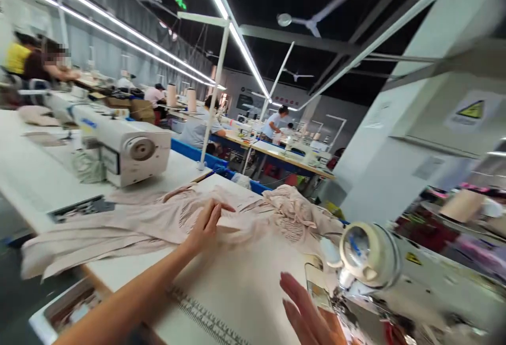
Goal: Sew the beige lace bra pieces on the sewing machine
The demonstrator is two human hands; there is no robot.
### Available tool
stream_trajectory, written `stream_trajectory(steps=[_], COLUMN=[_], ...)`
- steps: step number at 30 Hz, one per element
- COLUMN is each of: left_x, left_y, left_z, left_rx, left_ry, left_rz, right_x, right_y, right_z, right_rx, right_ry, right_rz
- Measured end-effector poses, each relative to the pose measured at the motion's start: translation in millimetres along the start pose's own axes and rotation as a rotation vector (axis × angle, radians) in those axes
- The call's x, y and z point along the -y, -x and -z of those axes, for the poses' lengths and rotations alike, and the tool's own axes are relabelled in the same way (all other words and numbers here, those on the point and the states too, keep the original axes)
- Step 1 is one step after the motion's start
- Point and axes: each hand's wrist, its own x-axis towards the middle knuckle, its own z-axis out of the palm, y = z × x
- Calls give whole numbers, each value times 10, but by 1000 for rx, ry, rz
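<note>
My left hand [206,221] reaches across the table onto a heap of pale beige fabric [146,223], fingers stretched out and resting on the cloth without a visible grip. My right hand [302,305] is low in the view beside the sewing machine [371,260], fingers apart and nothing between them. A second bunch of the same fabric [292,210] lies crumpled behind that machine's needle area. Printed ruler marks [209,316] run along the white tabletop [245,287] between my hands. The right palm is partly cut off by the lower edge.
Another white sewing machine [134,147] stands at left on its own table. A thread-stand pole [215,97] rises behind the fabric. Under the table edge sits a white bin [43,324]. A pillar [371,139] stands to the right; several people work farther back.
</note>
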Motion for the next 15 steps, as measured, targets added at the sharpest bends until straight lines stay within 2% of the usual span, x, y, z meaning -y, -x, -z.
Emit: stream_trajectory(steps=[2, 5, 9, 11, 15], left_x=[-77, -139, -75, -16, 19], left_y=[88, 207, 331, 370, 416], left_z=[-81, -192, -321, -372, -438], left_rx=[87, 194, 338, 410, 616], left_ry=[67, 131, 142, 107, -9], left_rz=[-10, -54, -114, -167, -339], right_x=[290, 536, 520, 478, 421], right_y=[-256, -471, -390, -294, -122], right_z=[-46, -199, -281, -219, 13], right_rx=[-37, 33, -55, -98, -36], right_ry=[-149, -310, -348, -402, -480], right_rz=[-13, -39, -59, -61, -103])
